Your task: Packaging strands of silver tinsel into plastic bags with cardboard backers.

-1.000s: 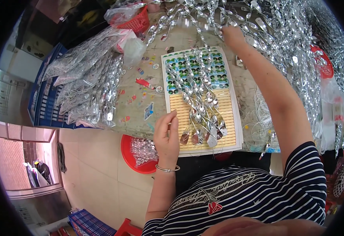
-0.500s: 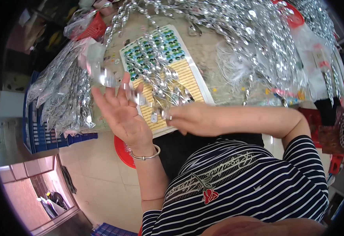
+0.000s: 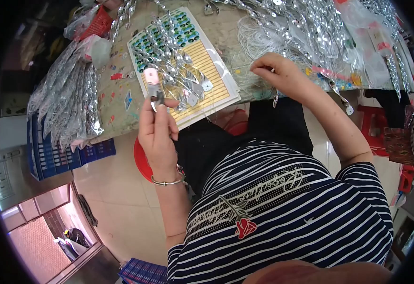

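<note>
My left hand is closed, thumb against fingers, on a shiny silver strip whose flat end has a small hole. It hovers at the left edge of a sheet stack, printed with blue-green oval pictures and yellow stripes. Several silver twisted strips lie across those sheets. Over on the right, my right hand is pinched at the near side of a bundle of white string. Whatever its fingertips may hold is too fine to make out. A short silver piece dangles below that hand at the table edge.
A large heap of silver twisted strips covers the table's far right. Bagged silver strips hang over the left side above a blue crate. Behind them sits a red basket. A red stool shows below the table.
My right hand has moved from beside the left, over the sheets, to the string on the right. My left hand has turned from spread fingers to a pinch on the strip. The view has shifted.
</note>
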The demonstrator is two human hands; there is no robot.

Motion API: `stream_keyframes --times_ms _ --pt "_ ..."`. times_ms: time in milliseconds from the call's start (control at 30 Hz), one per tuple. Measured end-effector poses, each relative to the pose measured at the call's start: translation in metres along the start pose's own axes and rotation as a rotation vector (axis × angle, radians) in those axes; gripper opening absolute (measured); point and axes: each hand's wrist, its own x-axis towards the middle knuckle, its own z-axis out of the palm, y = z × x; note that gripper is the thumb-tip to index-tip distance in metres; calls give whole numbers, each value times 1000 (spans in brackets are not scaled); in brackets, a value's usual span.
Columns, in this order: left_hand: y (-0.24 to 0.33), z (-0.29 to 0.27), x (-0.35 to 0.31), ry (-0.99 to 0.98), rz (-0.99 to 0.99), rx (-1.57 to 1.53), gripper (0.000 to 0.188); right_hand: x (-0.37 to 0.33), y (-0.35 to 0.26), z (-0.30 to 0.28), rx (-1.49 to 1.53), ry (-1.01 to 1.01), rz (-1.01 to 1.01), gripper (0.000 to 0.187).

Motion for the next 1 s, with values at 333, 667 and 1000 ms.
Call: stream_keyframes --times_ms 333,667,1000 --pt "-27 -2 -33 -197 -295 108 19 -21 16 41 -356 122 -283 23" --pt "-31 -7 -38 -253 -352 124 29 -24 -9 12 -82 59 -136 12" --pt "-20 19 -43 -567 -217 82 20 -53 -73 27 651 -435 196 9"
